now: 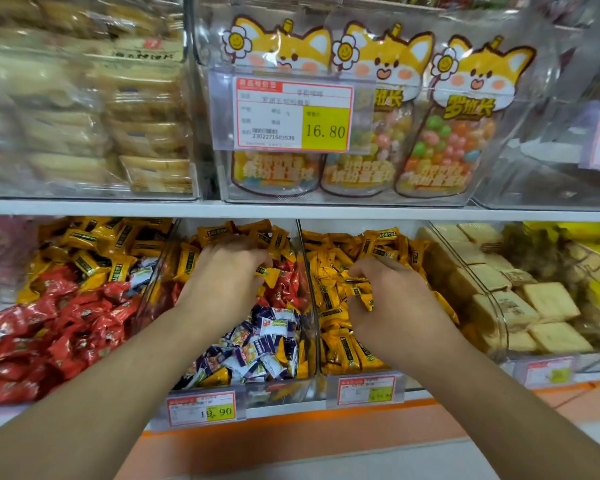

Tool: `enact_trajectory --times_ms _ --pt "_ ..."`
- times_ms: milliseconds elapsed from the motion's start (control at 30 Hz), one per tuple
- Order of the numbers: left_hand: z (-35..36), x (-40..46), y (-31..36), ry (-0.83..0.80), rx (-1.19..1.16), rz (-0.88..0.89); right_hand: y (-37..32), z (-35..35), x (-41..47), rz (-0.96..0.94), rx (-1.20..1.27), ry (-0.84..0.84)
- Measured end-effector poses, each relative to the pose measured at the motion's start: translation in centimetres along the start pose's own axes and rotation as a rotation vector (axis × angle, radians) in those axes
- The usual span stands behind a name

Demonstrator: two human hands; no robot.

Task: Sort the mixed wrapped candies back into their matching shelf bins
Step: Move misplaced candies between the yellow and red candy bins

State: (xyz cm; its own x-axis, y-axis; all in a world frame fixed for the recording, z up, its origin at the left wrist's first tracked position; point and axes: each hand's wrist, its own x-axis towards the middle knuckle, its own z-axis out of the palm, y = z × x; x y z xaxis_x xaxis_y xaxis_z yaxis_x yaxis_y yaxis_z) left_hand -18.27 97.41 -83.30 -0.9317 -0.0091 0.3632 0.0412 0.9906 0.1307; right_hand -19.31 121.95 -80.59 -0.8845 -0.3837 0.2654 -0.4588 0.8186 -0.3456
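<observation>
- The landmark is the clear divider wall (303, 271) that stands between the mixed middle bin (281, 386) and the yellow bin (329, 370) to its right on the lower shelf.
- The left hand (227, 271) is just left of that wall, deep in the middle bin. Its fingers are curled down over yellow wrapped candies (269, 273) lying among red candies (284, 282); it appears to be gathering or pinching one, though the fingertips are partly hidden.
- The right hand (392, 299) is just right of the wall, in the yellow bin, its fingers bent and pinching a yellow candy (359, 289) near the top of the heap.
- The yellow candy at the left fingertips lies on the wall side of the hand, its long axis running roughly toward the wall, so the left hand is the nearer one for carrying it across.
- The judged coming move is short: lift over the wall's top edge and drop right, into the matching yellow heap.
- Room is tight above, since the white shelf board (291, 211) sits close over the back of both bins; the freer path is toward the person, where the bins are open.
- White-and-purple candies (257, 344) fill the front of the middle bin, left of the wall, and are untouched.
- Further left of the wall, another bin (146, 289) holds red and yellow candies mixed, so sorting looks far from done.
</observation>
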Motion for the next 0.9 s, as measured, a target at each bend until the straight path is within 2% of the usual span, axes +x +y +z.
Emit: enact_trajectory --times_ms 233,467,600,733,833,900 --pt "-1.1 -0.6 -0.5 0.056 -0.032 -0.012 -0.8 -0.3 -0.3 0.0 0.003 -0.01" --pt "-1.7 -1.4 -1.2 -0.035 -0.148 -0.161 -1.3 -0.2 -0.6 0.004 0.047 -0.032" --pt "-3.6 -2.0 -0.5 0.001 -0.43 -0.241 -1.7 -0.1 -0.5 -0.061 0.083 -0.015" --pt "-6.3 -3.2 2.7 -0.2 -0.963 -0.24 -3.1 -0.7 -0.5 -0.263 0.158 -0.044" --pt "-6.7 -3.8 3.9 -0.253 -1.093 -0.24 -3.1 -0.8 -0.9 -0.313 0.093 0.011" --pt "-6.3 -3.9 3.6 -0.216 -1.065 -0.268 -2.5 -1.1 -1.1 -0.22 0.021 0.079"
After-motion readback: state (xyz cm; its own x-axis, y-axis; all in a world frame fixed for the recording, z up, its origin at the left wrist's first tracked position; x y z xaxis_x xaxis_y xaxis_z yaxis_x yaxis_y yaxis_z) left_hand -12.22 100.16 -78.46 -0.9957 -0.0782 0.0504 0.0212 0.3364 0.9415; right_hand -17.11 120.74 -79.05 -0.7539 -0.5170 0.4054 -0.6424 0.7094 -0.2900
